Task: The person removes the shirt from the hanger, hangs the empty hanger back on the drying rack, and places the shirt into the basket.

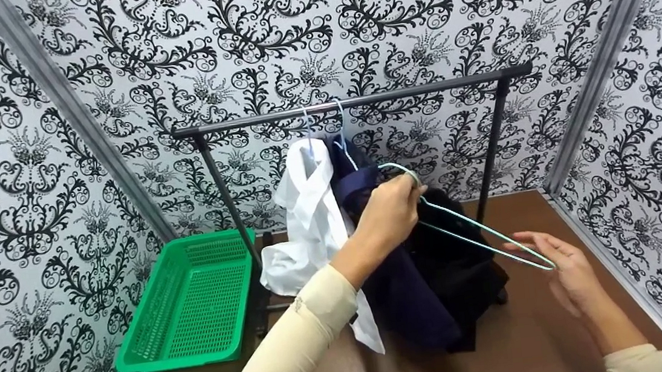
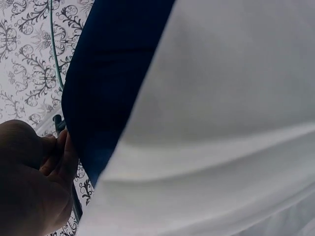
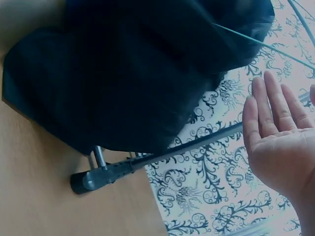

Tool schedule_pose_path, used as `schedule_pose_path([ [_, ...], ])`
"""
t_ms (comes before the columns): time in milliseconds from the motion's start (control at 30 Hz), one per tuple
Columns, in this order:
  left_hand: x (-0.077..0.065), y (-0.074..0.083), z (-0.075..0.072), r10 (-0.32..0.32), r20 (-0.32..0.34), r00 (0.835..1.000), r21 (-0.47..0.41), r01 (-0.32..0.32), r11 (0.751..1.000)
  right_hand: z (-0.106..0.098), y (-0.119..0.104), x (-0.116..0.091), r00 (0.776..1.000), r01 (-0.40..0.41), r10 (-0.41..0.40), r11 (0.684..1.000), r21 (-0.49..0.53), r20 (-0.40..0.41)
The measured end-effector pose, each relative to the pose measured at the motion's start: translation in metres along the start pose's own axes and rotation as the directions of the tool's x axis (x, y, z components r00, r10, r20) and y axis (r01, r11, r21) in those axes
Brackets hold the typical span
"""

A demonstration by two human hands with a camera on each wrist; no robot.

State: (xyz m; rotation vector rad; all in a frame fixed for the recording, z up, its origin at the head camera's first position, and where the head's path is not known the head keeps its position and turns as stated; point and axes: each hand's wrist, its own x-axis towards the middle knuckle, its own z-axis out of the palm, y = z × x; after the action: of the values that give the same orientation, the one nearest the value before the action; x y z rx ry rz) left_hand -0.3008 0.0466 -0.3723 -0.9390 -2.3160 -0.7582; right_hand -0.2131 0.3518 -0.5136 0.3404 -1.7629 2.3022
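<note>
My left hand (image 1: 391,207) pinches a pale green wire hanger (image 1: 474,224) near its hook, in front of the rack. My right hand (image 1: 573,275) is by the hanger's far corner, its fingers straight in the right wrist view. Behind the hanger hangs a black garment (image 3: 113,88), which the wire overlaps. Just left of it a navy garment (image 1: 406,300) hangs from a hanger on the rail, partly hidden by my left hand. A white garment (image 1: 309,212) droops from another hanger, and it fills much of the left wrist view.
The dark metal rack (image 1: 437,86) stands on a brown table (image 1: 522,344). At its left is a green plastic basket (image 1: 197,311) with slotted sides. Patterned walls (image 1: 304,36) enclose the table at the back and both sides.
</note>
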Motion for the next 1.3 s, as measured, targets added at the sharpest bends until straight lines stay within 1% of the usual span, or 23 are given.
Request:
schedule_pose_path([
  [67,-0.001,0.001,0.002,0.002,0.011,1.000,0.014,-0.002,1.000,-0.001,-0.004,-0.001,1.000,0.026,-0.026,1.000,0.010,0.005],
  [133,-0.001,0.001,0.004,0.007,0.013,1.000,0.039,-0.008,0.999,0.003,-0.009,0.000,0.998,0.060,-0.060,0.998,-0.023,-0.008],
  [200,-0.002,0.002,0.006,0.017,0.009,1.000,0.066,-0.018,0.998,0.010,-0.015,0.000,0.994,0.093,-0.100,0.989,-0.118,-0.050],
  [233,-0.002,0.002,0.007,0.024,0.006,1.000,0.080,-0.024,0.996,0.015,-0.018,0.000,0.990,0.105,-0.120,0.977,-0.186,-0.073],
  [267,-0.002,0.003,0.008,0.031,0.003,1.000,0.094,-0.031,0.995,0.020,-0.021,0.000,0.985,0.113,-0.143,0.956,-0.271,-0.093],
  [300,-0.002,0.004,0.009,0.038,0.002,0.999,0.107,-0.038,0.994,0.026,-0.024,0.000,0.980,0.121,-0.170,0.925,-0.359,-0.108],
  [333,-0.002,0.004,0.010,0.045,0.001,0.999,0.118,-0.045,0.992,0.032,-0.026,0.000,0.973,0.131,-0.203,0.882,-0.454,-0.114],
  [367,-0.002,0.005,0.010,0.054,-0.001,0.999,0.130,-0.053,0.990,0.038,-0.029,0.000,0.965,0.144,-0.238,0.833,-0.534,-0.110],
  [433,-0.002,0.007,0.011,0.064,-0.006,0.998,0.149,-0.063,0.987,0.050,-0.033,0.000,0.948,0.186,-0.310,0.716,-0.673,-0.068],
  [467,-0.002,0.008,0.012,0.069,-0.010,0.998,0.160,-0.067,0.985,0.056,-0.034,0.000,0.939,0.212,-0.342,0.654,-0.726,-0.034],
  [500,-0.002,0.009,0.012,0.076,-0.014,0.997,0.172,-0.072,0.982,0.062,-0.036,0.000,0.931,0.234,-0.365,0.600,-0.765,-0.002],
  [567,-0.002,0.011,0.013,0.089,-0.023,0.996,0.195,-0.083,0.977,0.073,-0.037,0.001,0.917,0.274,-0.394,0.507,-0.817,0.064],
  [633,-0.003,0.013,0.015,0.111,-0.030,0.993,0.217,-0.102,0.971,0.083,-0.037,0.003,0.912,0.288,-0.397,0.434,-0.853,0.105],
  [667,-0.003,0.015,0.016,0.124,-0.034,0.992,0.226,-0.113,0.967,0.087,-0.037,0.005,0.912,0.285,-0.394,0.410,-0.866,0.114],
  [733,-0.003,0.017,0.018,0.148,-0.042,0.988,0.242,-0.134,0.961,0.096,-0.035,0.009,0.916,0.264,-0.386,0.378,-0.887,0.108],
  [800,-0.003,0.021,0.020,0.169,-0.051,0.984,0.251,-0.151,0.956,0.104,-0.035,0.013,0.926,0.214,-0.370,0.364,-0.906,0.071],
  [833,-0.003,0.022,0.021,0.175,-0.056,0.983,0.251,-0.156,0.955,0.108,-0.035,0.015,0.932,0.186,-0.359,0.367,-0.911,0.046],
  [933,-0.003,0.026,0.024,0.186,-0.056,0.981,0.259,-0.166,0.952,0.122,-0.037,0.020,0.944,0.092,-0.326,0.389,-0.916,-0.044],
  [1000,-0.003,0.029,0.027,0.187,-0.047,0.981,0.249,-0.169,0.954,0.130,-0.039,0.023,0.943,0.041,-0.317,0.413,-0.910,-0.101],
  [1067,-0.003,0.031,0.030,0.187,-0.042,0.981,0.241,-0.172,0.955,0.136,-0.037,0.027,0.931,0.035,-0.341,0.437,-0.899,-0.129],
  [1133,-0.004,0.032,0.033,0.188,-0.044,0.981,0.226,-0.174,0.959,0.139,-0.033,0.032,0.912,0.059,-0.387,0.452,-0.890,-0.136],
  [1233,-0.006,0.033,0.037,0.202,-0.051,0.978,0.210,-0.187,0.960,0.141,-0.027,0.037,0.882,0.111,-0.454,0.461,-0.881,-0.127],
  [1300,-0.007,0.032,0.039,0.211,-0.046,0.976,0.204,-0.197,0.959,0.141,-0.023,0.040,0.869,0.132,-0.479,0.463,-0.877,-0.122],
])
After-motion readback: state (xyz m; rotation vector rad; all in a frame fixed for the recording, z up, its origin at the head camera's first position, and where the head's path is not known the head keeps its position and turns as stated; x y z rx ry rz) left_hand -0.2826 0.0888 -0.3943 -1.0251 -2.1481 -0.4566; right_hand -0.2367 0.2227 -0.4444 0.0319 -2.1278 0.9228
